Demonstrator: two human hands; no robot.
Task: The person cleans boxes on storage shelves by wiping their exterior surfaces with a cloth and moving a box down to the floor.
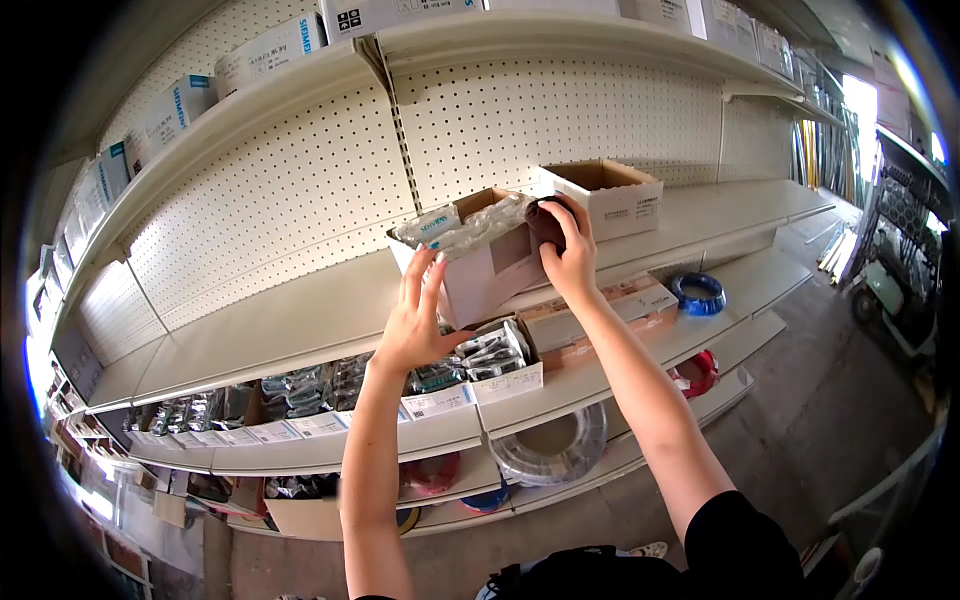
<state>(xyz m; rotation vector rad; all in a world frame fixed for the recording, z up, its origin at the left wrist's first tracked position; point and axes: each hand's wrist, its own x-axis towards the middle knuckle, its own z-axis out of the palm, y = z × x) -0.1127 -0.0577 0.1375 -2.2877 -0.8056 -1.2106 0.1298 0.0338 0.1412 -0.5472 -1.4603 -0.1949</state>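
A white cardboard box (485, 278) sits at the front of the middle shelf, turned at an angle, holding clear plastic-wrapped packets (490, 222). My left hand (408, 318) is at its front left corner, fingers stretched up along the side and thumb spread apart below; fingertips appear to touch the cardboard. At the box's right end, my right hand (568, 245) has its fingers curled around a dark brown cloth (545, 222), pressed against the box. Just behind it stands a second open white box (625, 208), its visible inside bare brown cardboard.
Below, a shelf carries a row of boxes with bagged parts (495, 350) and a long carton (600, 318). Coils of blue (698, 293), red (697, 374) and clear tubing (548, 447) lie on lower levels. An upper shelf (560, 38) with boxes overhangs; pegboard (560, 120) backs everything.
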